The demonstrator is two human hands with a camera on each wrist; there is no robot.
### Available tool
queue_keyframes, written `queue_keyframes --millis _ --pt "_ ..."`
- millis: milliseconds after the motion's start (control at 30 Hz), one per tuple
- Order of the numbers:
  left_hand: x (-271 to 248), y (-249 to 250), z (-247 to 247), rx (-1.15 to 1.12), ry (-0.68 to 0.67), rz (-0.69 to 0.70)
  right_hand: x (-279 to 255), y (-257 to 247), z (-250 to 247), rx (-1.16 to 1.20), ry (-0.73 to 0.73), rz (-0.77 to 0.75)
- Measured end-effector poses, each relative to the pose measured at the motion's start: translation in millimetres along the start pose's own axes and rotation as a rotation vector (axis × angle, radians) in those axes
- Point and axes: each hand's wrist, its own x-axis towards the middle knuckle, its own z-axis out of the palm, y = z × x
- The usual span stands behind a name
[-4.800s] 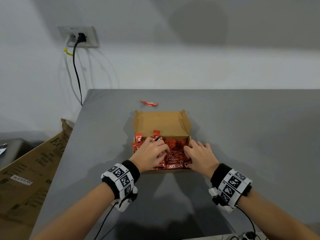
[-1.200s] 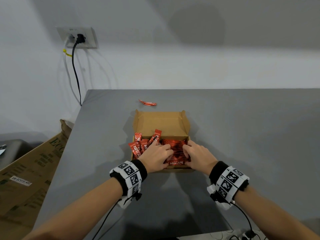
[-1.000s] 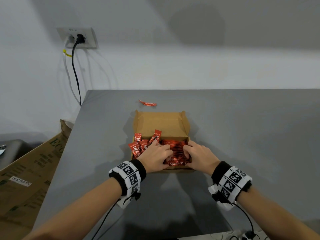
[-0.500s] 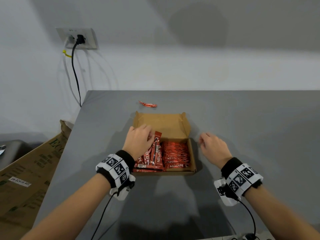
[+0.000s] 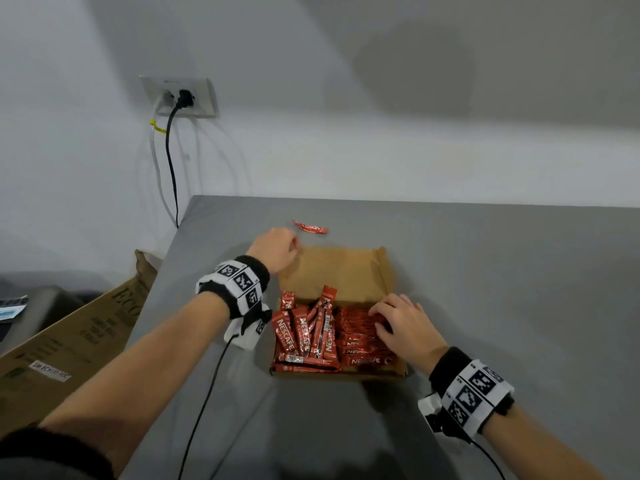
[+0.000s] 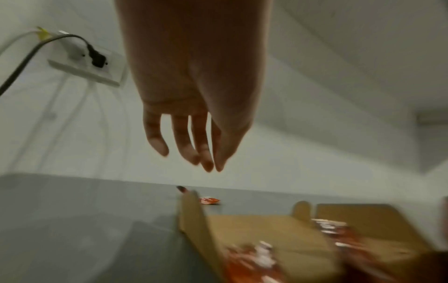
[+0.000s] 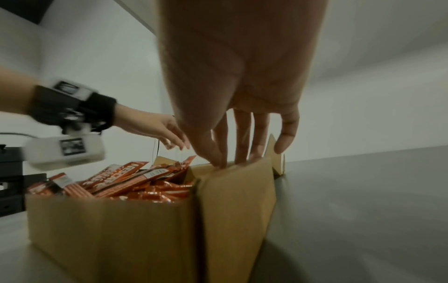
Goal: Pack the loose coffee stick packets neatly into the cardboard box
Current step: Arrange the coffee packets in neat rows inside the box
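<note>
A cardboard box (image 5: 388, 282) sits open on the grey table (image 5: 502, 289), its lid flap laid back on the far side, and it is nearly full of red coffee stick packets (image 5: 360, 344). On the right they lie flat in a tidy stack running crosswise; on the left a looser bunch (image 5: 304, 330) stands on end and leans at odd angles, a few tips poking above the rim. One stray packet (image 5: 310, 227) lies alone on the table just beyond the far left corner of the box. The person's left hand (image 5: 275, 249) is stretched out over that far left corner, near the stray packet but not touching it; the left wrist view shows its fingers (image 6: 184, 141) hanging straight and loosely together, holding nothing. The right hand (image 5: 403, 323) rests at the right side of the box, fingers spread and lightly bent, the tips down on the flat stack next to the right wall; it grips nothing that I can see. Both wrists wear black bands with black-and-white markers. On the far wall there is a socket (image 5: 180, 97) with a black cable plugged in, and a large brown carton (image 5: 69, 341) sits low to the left of the table.
</note>
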Motion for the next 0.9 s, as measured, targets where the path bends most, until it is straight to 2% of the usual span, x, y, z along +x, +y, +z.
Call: queue_keyframes --millis 67,233,467,633,767,833,900 --pt "28 -7 -1 -0.012 -0.082 -0.034 2 -3 1 -0.02 0.052 0.005" --pt "82 -21 15 0.037 -0.097 -0.021 2 -4 12 0.021 0.132 0.048" --pt "119 -36 39 0.194 -0.238 0.022 2 4 28 0.089 0.243 0.004" --pt "122 -40 40 0.133 -0.161 0.046 7 8 30 0.066 0.29 -0.044" --pt "115 -45 33 0.057 -0.095 -0.055 10 7 26 0.102 0.26 -0.083" --pt "106 -48 24 -0.008 -0.032 -0.087 10 8 22 0.151 0.222 -0.067" --pt "94 -44 11 -0.086 0.087 -0.063 8 6 17 0.17 0.187 -0.048"
